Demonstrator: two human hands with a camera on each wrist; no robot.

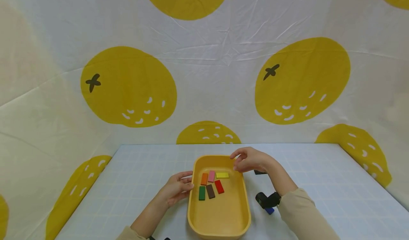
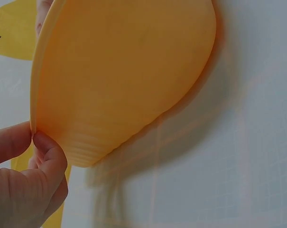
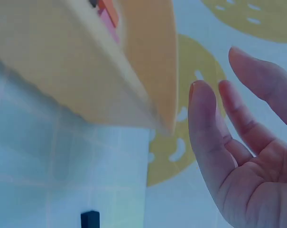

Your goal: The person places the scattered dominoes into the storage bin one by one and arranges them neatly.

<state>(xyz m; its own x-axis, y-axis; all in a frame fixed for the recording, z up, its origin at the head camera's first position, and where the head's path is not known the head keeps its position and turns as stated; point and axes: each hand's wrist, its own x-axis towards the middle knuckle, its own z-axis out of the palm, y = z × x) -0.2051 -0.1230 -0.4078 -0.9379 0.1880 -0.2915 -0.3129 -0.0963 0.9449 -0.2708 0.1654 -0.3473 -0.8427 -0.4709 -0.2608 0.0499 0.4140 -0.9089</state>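
A yellow-orange plastic tray with rounded corners stands in front of me, its outer wall filling much of the left wrist view. My left hand pinches the left rim between thumb and index finger. Near the far right corner, my right hand hovers with loosely bent fingers; the right wrist view shows a gap between them and the rim, nothing held. Inside the tray's far half lie several small flat blocks: orange, pink, yellow, green, brown and red.
Right of the tray, a black block lies on the pale checked tablecloth, partly behind the right wrist. A blue block peeks out below the black wrist camera. Behind the table hangs a white cloth with yellow fruit prints.
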